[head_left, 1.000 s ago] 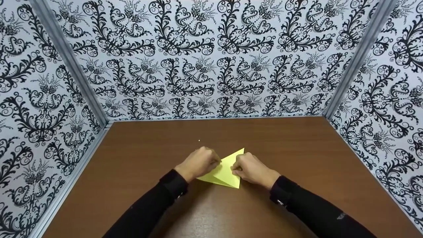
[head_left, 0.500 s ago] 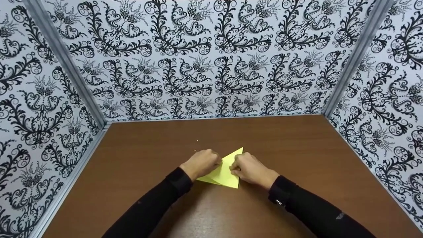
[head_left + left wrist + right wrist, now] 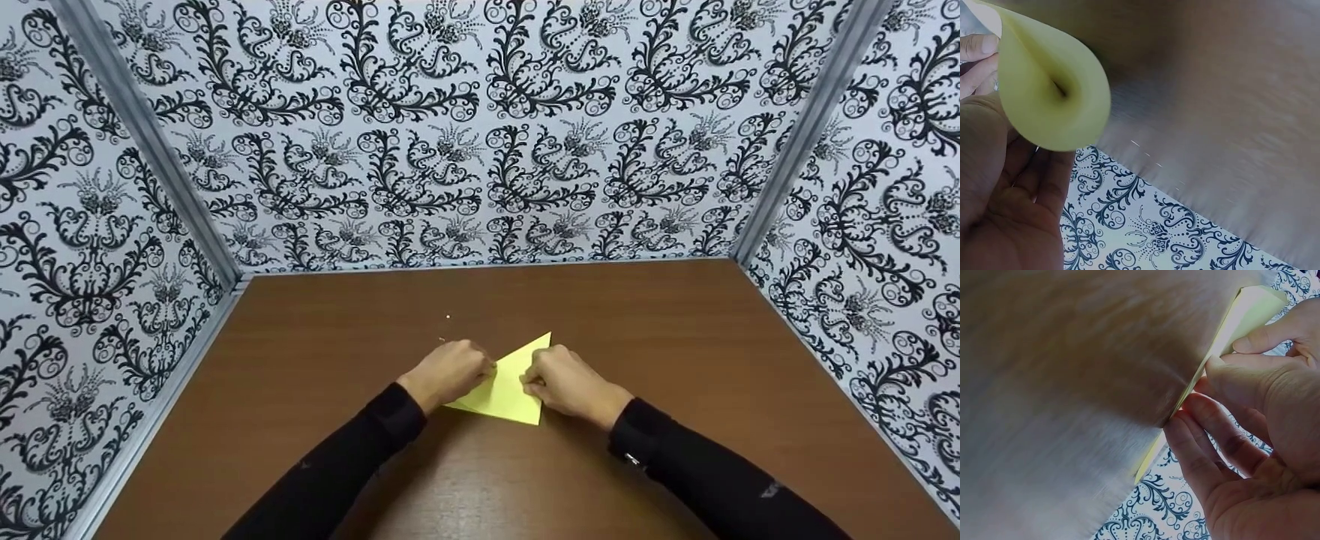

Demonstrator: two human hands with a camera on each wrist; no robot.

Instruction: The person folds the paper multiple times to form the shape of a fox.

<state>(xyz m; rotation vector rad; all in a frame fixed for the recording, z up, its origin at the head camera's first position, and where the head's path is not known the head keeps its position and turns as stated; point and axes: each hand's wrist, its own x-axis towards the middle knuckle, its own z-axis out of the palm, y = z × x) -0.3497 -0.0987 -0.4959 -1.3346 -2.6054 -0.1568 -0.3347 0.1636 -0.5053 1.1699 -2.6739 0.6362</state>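
Yellow folded paper point(image 3: 511, 391) over the middle of the wooden tabletop point(image 3: 645, 322) (contact with it unclear), pinched at one side by the left hand point(image 3: 448, 370), at the other by the right hand point(image 3: 568, 381), neither nearer; long edge slanting rightward toward the tabletop's far edge.

I face a brown, wood-look table point(image 3: 637, 322), bordered by white walls point(image 3: 457, 161) patterned with black floral scrolls. Grey posts point(image 3: 152, 135) rise at both far corners. Tiny pale specks point(image 3: 448, 316) dot the tabletop.
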